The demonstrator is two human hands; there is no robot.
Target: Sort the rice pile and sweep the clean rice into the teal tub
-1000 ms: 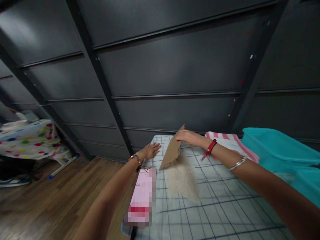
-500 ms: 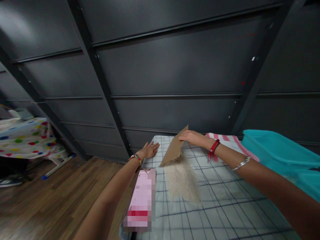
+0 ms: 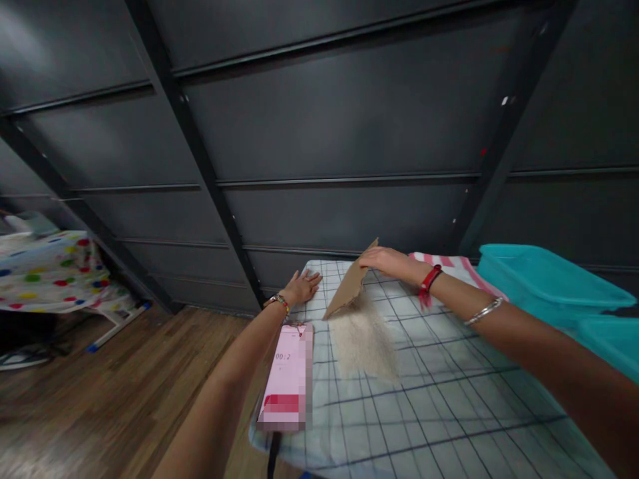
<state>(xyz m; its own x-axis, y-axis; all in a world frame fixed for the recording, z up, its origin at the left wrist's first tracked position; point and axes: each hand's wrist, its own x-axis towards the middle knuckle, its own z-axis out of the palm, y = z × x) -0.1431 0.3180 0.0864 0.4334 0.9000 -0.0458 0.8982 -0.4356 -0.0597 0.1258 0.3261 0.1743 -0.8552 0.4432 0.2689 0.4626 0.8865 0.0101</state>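
My right hand [image 3: 382, 259] grips the upper edge of a piece of brown cardboard [image 3: 347, 289], which stands tilted on the checked tablecloth [image 3: 439, 399]. The cardboard's lower edge meets a spread patch of fine pale grains [image 3: 367, 342], too small to name for sure. My left hand [image 3: 303, 287] lies flat at the table's far left edge, fingers spread, holding nothing. Just nearer than that hand lies a phone [image 3: 287, 376] with a pink screen, partly blurred out.
Turquoise plastic bins [image 3: 549, 283] stand at the right, beside a pink-and-white striped cloth [image 3: 446, 261]. A dark panelled wall [image 3: 339, 133] rises behind the table. Farther left, over the wooden floor [image 3: 200, 359], is a table with a dotted cover [image 3: 54, 279].
The view has shifted slightly, so the table sits a little higher in the picture. My right hand still grips the cardboard by the grains; the left hand stays flat on the table.
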